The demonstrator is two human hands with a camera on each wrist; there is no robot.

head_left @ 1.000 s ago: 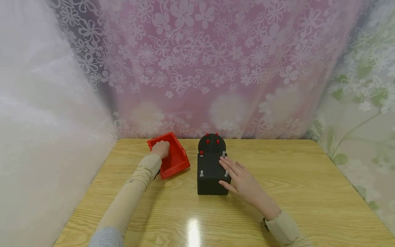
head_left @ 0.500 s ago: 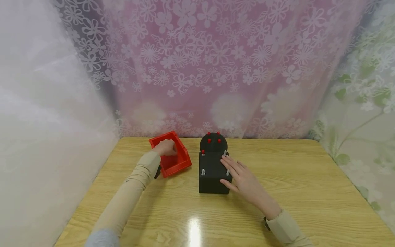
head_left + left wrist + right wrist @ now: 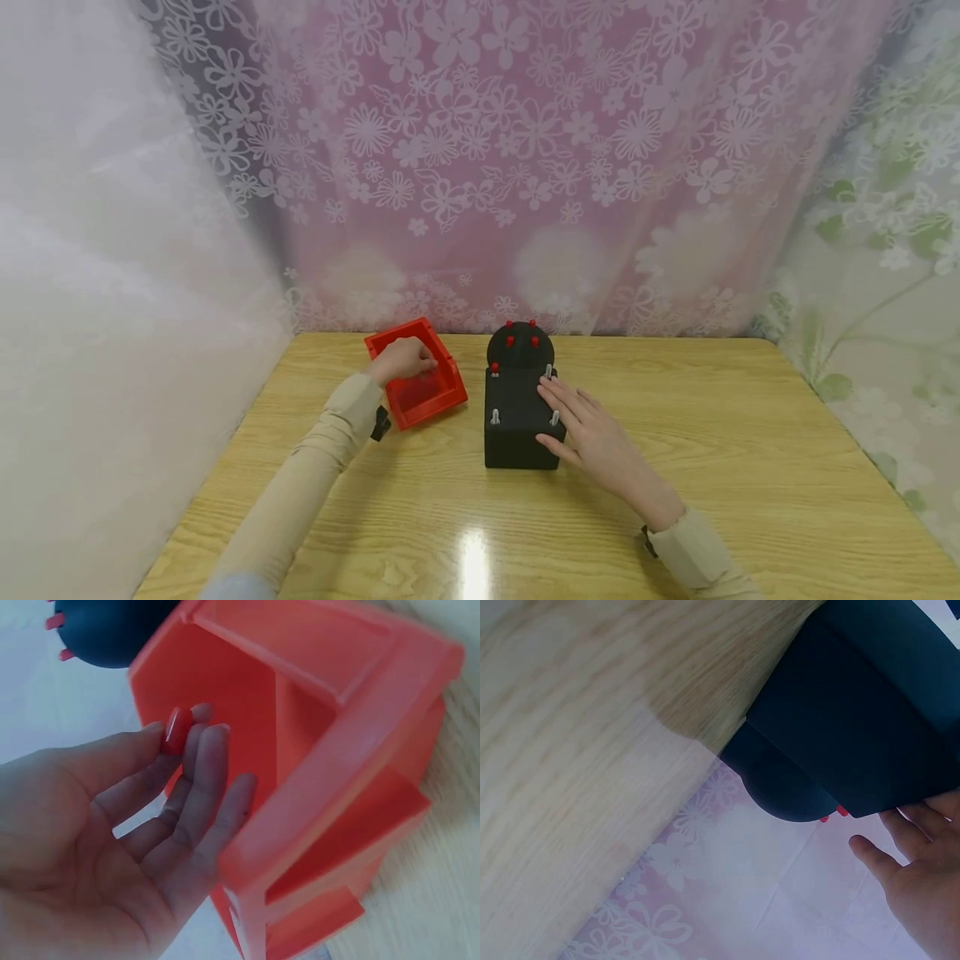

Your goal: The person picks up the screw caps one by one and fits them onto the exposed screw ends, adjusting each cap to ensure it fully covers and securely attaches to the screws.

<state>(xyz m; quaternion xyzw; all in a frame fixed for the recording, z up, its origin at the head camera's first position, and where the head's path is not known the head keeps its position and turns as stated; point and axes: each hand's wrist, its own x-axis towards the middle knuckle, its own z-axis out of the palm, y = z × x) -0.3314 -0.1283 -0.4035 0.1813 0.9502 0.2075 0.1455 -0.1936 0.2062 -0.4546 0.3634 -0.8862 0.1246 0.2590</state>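
My left hand (image 3: 400,360) is over the red bin (image 3: 433,407), its wrist crossing the near left rim. In the left wrist view a small glossy red cap (image 3: 177,732) is pinched between thumb and fingertips, above the bin's inside. My right hand (image 3: 600,446) rests with straight fingers on the right side of a black box-shaped stand (image 3: 517,396). Bare silver bolts (image 3: 495,417) stick up from its top, and a red cap (image 3: 495,367) sits on the back left one. The round black part (image 3: 521,348) behind carries several red caps.
The bin stands tilted in angle at the table's back left, a short gap from the stand. A wooden table (image 3: 712,433) spreads under both. Floral curtains (image 3: 525,167) hang close behind the table's back edge.
My left hand has lifted from inside the bin and shifted slightly right; the pinched fingertips now show. My right hand stays on the stand. The head view has shifted slightly.
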